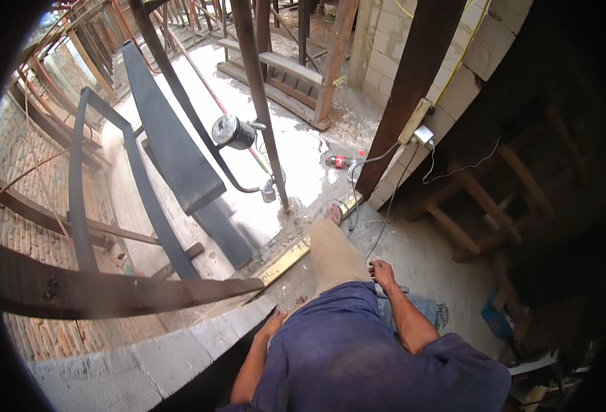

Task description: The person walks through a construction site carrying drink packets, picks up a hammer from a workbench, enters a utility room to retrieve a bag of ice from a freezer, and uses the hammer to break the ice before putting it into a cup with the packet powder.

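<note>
Fisheye view steeply downward from head-height

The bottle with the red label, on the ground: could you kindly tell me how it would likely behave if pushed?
The bottle would probably roll, being round and apparently on its side. Its dark contents suggest liquid, so it may feel heavier than an empty one. The gritty-looking ground could slow it.

To your right, a bluish, translucent object [426, 309] sits partly hidden from you, and a thin dark cable [389, 214] curves slackly ahead of it; to your left, a pale, rough-topped ledge [138, 364] runs diagonally beside you
</note>
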A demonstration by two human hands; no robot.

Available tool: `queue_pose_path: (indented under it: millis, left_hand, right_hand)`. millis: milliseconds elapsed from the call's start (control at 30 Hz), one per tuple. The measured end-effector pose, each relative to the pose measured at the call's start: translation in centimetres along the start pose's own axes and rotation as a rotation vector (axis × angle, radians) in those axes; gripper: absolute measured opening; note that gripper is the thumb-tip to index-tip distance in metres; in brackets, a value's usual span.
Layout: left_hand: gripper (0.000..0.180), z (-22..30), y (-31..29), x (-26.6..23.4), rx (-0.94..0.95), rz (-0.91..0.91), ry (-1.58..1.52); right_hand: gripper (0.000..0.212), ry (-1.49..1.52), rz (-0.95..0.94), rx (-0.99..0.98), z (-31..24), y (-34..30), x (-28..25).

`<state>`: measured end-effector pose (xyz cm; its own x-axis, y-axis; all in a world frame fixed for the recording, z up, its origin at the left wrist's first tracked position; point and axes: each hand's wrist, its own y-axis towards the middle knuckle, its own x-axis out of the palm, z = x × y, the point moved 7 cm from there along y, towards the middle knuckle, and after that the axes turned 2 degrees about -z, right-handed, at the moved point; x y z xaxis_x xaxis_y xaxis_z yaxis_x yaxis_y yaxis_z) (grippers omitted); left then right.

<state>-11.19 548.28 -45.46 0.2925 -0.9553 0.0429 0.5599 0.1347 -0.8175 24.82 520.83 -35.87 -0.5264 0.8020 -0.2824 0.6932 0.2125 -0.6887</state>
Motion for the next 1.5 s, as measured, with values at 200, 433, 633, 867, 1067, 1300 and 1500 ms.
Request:
queue_pose_path:
  millis: [200,433,633,867,1067,1300,1500]
  left_hand:
    - [0.078,4.6,9.4,-1.6,0.002,-0.144,0.124]
    - [0.075,22.4,15.2,-0.3,-0.049,-0.113,0.495]
    - [0.06,45.7,21.8,0.4,0.373,0.169,0.396]
    - [0.056,64.5,26.4,1.0,0.503,0.472,0.407]
    - [0.059,68.7,34.7,-5.3,0.402,0.627,0.328]
    - [0.053,75.5,43.5,-13.2,0.357,0.631,0.374]
    - [0.052,76.0,50.2,-20.5,0.138,0.53,0.305]
  right_hand:
    - [0.071,-0.239,-0.237,-0.148,-1.1,9.3,1.7]
    - [0.063,-0.437,-0.126,-0.065,-8.6,10.2,-3.4]
    - [0.049,-0.528,-0.218,0.053,-13.2,15.3,-8.5]
    - [0.04,-0.404,-0.179,0.175,-15.7,21.4,-12.6]
    - [0.037,-0.299,-0.063,0.032,-11.2,27.2,-14.5]
    - [0.041,-0.455,-0.102,0.062,-18.3,36.1,-12.2]
    - [0.044,-0.485,-0.147,0.129,-33.2,45.8,-9.0]
